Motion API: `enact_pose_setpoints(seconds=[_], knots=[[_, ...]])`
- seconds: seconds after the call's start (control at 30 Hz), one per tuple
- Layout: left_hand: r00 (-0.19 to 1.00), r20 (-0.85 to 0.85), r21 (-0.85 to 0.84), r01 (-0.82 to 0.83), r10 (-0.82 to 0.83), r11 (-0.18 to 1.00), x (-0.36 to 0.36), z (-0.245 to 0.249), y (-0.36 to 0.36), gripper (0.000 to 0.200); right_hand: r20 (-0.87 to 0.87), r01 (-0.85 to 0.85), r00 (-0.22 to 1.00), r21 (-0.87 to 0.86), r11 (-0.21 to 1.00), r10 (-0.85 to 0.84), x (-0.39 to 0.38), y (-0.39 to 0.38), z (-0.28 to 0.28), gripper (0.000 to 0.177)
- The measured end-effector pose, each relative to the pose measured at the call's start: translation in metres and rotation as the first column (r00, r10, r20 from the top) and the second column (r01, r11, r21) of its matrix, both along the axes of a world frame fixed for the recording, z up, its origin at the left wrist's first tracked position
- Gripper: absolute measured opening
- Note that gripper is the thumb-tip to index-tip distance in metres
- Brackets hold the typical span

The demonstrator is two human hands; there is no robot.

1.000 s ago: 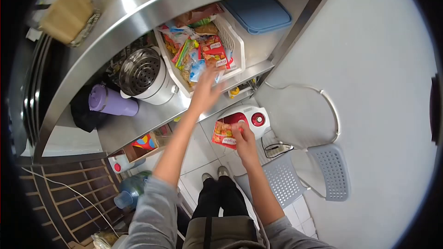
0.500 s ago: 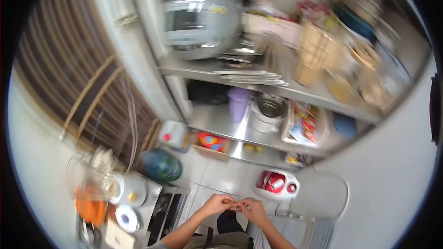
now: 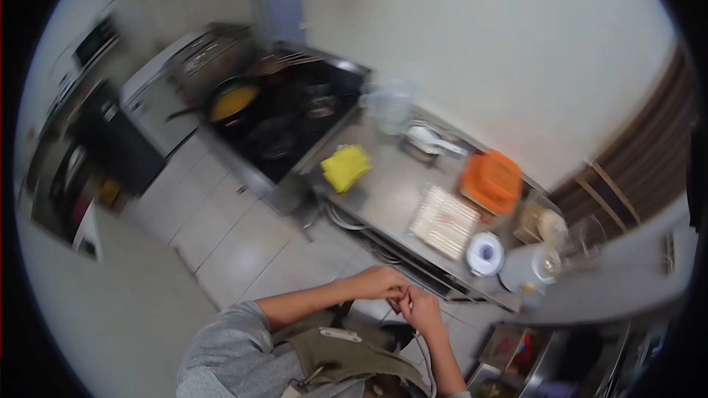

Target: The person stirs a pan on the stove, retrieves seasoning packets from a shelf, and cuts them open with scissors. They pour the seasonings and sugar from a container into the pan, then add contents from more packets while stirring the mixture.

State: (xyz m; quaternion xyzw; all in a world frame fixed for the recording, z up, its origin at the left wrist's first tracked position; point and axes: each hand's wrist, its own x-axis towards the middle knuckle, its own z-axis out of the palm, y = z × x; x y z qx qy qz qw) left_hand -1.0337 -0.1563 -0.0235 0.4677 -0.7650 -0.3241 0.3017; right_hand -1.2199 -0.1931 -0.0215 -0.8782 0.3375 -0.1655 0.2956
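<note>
My left hand (image 3: 380,281) and my right hand (image 3: 422,309) meet in front of my apron (image 3: 324,350), their fingertips together. Both are closed, with the fingers bent in a pinch. Something small and reddish-brown shows just under the fingers, too blurred and covered to name. Beyond the hands runs a steel counter (image 3: 387,191), which neither hand touches. Nearest to them on it are a white lidded tub (image 3: 485,254) and a pale ribbed slab (image 3: 445,221).
A black stove (image 3: 284,121) carries a pan (image 3: 234,102) with yellow contents. On the counter are a yellow cloth (image 3: 346,167), an orange container (image 3: 490,180) and a clear jug (image 3: 391,103). Low shelves (image 3: 546,361) stand at lower right. Floor tiles (image 3: 243,239) lie at left.
My view has swung from the tall shelves round to the counter and stove. My hands stay together at the fingertips in front of my body.
</note>
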Motion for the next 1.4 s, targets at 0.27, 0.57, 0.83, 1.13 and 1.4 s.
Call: enact_pose_setpoints(seconds=[0.27, 0.57, 0.83, 1.13, 1.4], knots=[[0.787, 0.112, -0.312, -0.552, 0.607, 0.773, 0.2, 0.028, 0.14, 0.008, 0.108, -0.525, 0.851, 0.187, 0.83, 0.514, 0.267, 0.036, 0.01, 0.023], [0.54, 0.178, -0.519, -0.659, 0.823, 0.544, 0.335, 0.042, 0.188, 0.007, 0.155, -0.32, 0.884, 0.889, 0.327, 0.441, 0.452, 0.058, 0.033, 0.029], [0.284, -0.404, 0.314, -0.85, 0.869, 0.424, 0.481, 0.073, 0.205, 0.014, 0.395, -0.67, 0.589, 0.726, 0.153, 0.705, 0.621, 0.04, 0.079, 0.022], [-0.017, -0.631, 0.456, -0.816, 0.775, 0.354, 0.606, 0.091, 0.201, 0.012, 0.336, -0.808, 0.578, 0.365, 0.463, 0.744, 0.738, 0.038, 0.122, 0.012], [0.379, -0.47, 0.345, -0.752, 0.797, 0.561, 0.725, 0.105, 0.171, 0.014, 0.347, -0.663, 0.736, 0.201, 0.721, 0.581, 0.817, 0.042, 0.128, 0.009]])
